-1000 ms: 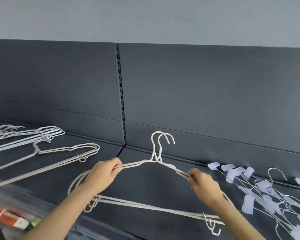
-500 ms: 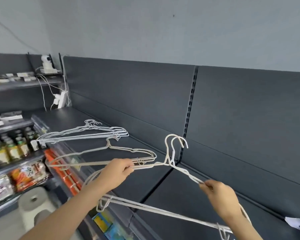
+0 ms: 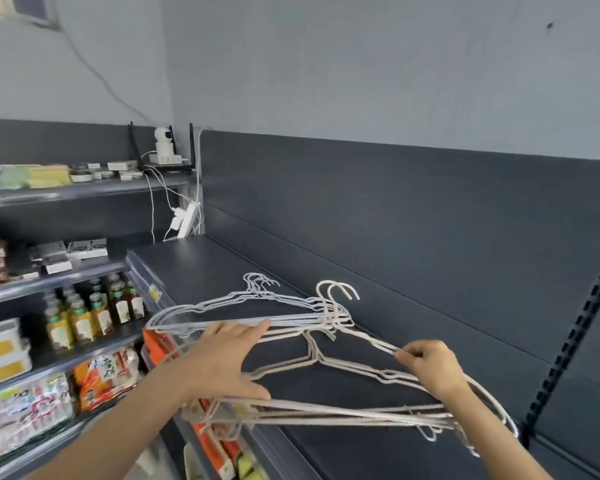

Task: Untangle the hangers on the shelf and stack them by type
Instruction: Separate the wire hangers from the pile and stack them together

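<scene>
Two beige wire hangers point(image 3: 359, 336) with hooks pointing up are held above the dark shelf point(image 3: 343, 441). My right hand point(image 3: 430, 367) pinches their right shoulder. My left hand point(image 3: 222, 358) lies with straight fingers spread over their left shoulder. Under them a stack of beige hangers point(image 3: 326, 412) lies on the shelf. Farther back lies a stack of pale grey hangers point(image 3: 236, 311).
The shelf's front edge runs from lower middle to a far corner point(image 3: 132, 258). A dark back panel point(image 3: 395, 220) rises behind. At left stand shelves with bottles point(image 3: 94, 313) and snack packs point(image 3: 104, 375). A small camera point(image 3: 163, 142) and cables sit at the far corner.
The view has swung left. Both hands carried the two hangers left, over the beige stack. My left hand has loosened from a grip to flat, spread fingers.
</scene>
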`<state>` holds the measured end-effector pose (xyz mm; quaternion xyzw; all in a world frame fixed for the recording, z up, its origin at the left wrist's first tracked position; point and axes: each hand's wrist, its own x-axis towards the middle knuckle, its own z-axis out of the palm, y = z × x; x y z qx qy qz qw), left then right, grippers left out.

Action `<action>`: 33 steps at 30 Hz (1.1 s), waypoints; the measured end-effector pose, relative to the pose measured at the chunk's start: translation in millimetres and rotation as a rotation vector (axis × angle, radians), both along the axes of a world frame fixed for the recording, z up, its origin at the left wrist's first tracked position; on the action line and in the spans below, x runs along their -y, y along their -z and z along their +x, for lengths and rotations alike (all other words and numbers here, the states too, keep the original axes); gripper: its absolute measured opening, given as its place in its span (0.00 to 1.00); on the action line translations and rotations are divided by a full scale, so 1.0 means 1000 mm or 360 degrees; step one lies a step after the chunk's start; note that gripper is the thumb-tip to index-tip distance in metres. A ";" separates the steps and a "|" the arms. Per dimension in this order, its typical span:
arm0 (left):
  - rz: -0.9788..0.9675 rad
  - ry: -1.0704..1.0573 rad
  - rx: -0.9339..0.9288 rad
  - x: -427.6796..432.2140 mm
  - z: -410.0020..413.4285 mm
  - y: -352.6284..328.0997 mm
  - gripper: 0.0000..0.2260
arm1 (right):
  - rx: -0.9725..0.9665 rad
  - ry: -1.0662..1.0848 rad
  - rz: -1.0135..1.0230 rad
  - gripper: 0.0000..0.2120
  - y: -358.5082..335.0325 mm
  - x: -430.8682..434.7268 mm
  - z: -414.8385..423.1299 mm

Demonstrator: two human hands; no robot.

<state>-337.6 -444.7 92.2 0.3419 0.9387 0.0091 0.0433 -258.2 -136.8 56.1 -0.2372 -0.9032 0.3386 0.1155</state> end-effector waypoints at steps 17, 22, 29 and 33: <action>0.0034 -0.0119 -0.0026 0.074 -0.228 0.034 0.49 | 0.0103 -0.0178 0.0058 0.10 0.001 0.070 -0.265; 0.0071 -0.0245 0.0120 0.077 -0.255 0.047 0.49 | 0.0154 -0.0232 0.0041 0.11 0.012 0.079 -0.308; 0.0048 -0.0284 0.0156 0.078 -0.265 0.047 0.51 | 0.0051 -0.0215 0.0058 0.11 0.024 0.080 -0.326; 0.0072 -0.0243 0.0159 0.077 -0.244 0.040 0.52 | -0.0093 -0.0236 0.0067 0.05 0.020 0.073 -0.310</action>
